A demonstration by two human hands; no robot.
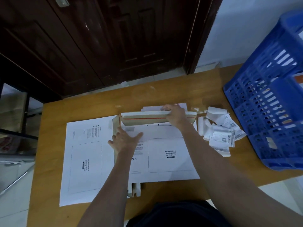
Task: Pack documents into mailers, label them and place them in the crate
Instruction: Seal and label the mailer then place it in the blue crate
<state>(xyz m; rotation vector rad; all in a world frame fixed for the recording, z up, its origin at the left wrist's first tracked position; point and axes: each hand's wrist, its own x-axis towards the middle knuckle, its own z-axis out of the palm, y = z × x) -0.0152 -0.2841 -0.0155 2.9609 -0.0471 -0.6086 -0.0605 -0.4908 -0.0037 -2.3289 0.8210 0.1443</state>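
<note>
mailer (165, 154) | long axis left-right | flap (147, 114) far side, raised

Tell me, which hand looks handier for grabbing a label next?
Probably the right hand: the label pile lies just beside it, while the left hand presses the mailer flat.

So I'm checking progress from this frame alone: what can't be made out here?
- Crate contents: head view, lattice wall and right edge hide them.
- Slip pile print: too small, blurred.
- Document stack: right hand and raised mailer flap cover it.
</note>
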